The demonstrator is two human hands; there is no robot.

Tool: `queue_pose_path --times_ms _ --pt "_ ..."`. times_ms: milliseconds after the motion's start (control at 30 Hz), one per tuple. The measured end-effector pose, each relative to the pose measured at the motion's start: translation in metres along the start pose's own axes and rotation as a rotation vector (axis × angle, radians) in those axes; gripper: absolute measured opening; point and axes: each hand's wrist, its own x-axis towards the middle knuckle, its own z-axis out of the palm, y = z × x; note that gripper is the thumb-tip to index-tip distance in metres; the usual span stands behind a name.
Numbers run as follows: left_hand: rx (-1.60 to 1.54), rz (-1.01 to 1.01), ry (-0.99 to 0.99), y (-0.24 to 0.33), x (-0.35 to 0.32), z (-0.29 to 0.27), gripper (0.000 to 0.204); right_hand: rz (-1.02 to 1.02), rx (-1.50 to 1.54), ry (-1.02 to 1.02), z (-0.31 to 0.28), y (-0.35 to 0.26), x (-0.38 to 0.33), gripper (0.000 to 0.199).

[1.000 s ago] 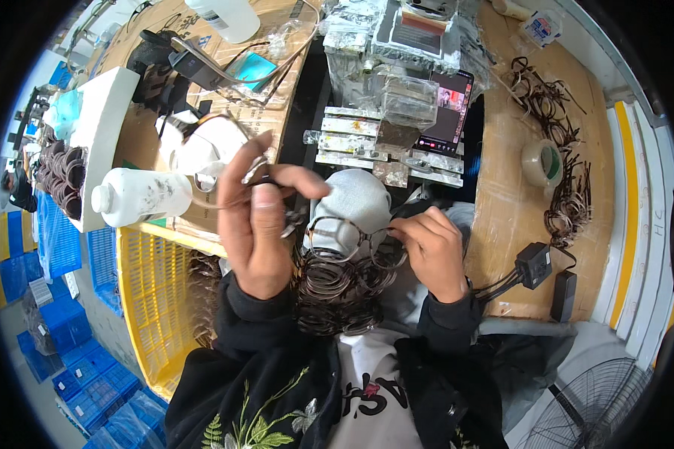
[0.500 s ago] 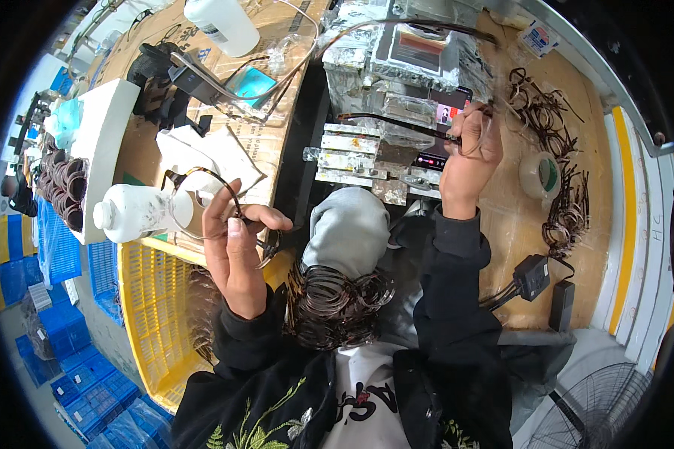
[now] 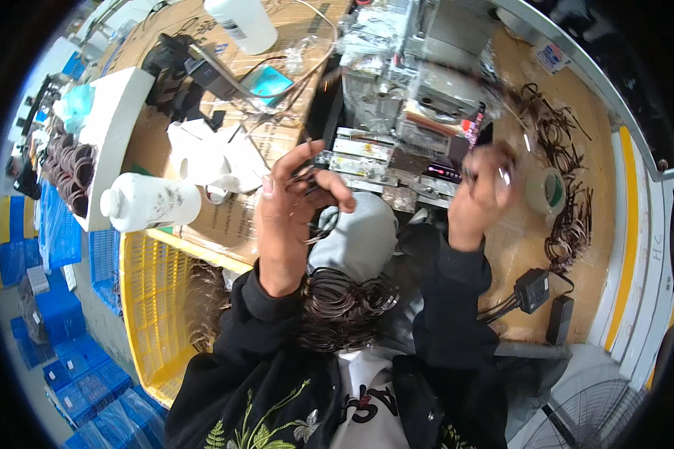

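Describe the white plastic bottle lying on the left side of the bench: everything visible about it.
The white bottle lies on its side at the bench's left edge, its cap end pointing left, just above the yellow crate. It looks like opaque plastic, round-bodied with a short neck and white screw cap, its surface speckled with dark smudges. It rests on the cardboard bench top beside a white tray. Neither hand touches it; the left hand is raised to its right.

We wear a black jacket with ribbed cuffs on both sleeves, pale green and yellow leaf embroidery on its front, over a white printed shirt; both hands are bare.
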Motion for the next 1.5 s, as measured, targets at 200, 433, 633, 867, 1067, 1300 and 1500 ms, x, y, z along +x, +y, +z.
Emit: queue_pose_path --times_ms 200,433,633,867,1067,1300,1500 --pt "0.174 0.247 -0.191 -0.002 -0.005 0.025 0.071 -0.299 -0.54 -0.413 0.002 -0.058 -0.055 0.012" --pt "0.268 0.356 -0.285 0.007 -0.021 0.018 0.054 0.039 -0.65 -0.911 -0.028 -0.089 -0.063 0.024" --pt "0.055 0.711 -0.677 0.031 -0.026 0.007 0.014 -0.03 -0.722 -1.042 -0.046 -0.081 -0.079 0.013" --pt "0.3 0.807 -0.705 0.054 -0.039 0.01 0.008 0.131 -0.687 -0.694 -0.067 -0.093 -0.056 0.01" --pt "0.377 0.833 -0.666 0.054 -0.037 0.014 0.008 0.145 -0.103 0.002 -0.075 -0.074 -0.018 0.009" --pt "0.21 0.569 -0.679 0.038 -0.04 0.001 0.018 0.002 -0.081 0.027 -0.025 -0.019 0.017 0.008" --pt "0.249 0.328 -0.138 0.031 -0.057 -0.006 0.045 0.211 -0.029 -0.126 0.009 0.011 0.025 0.01"
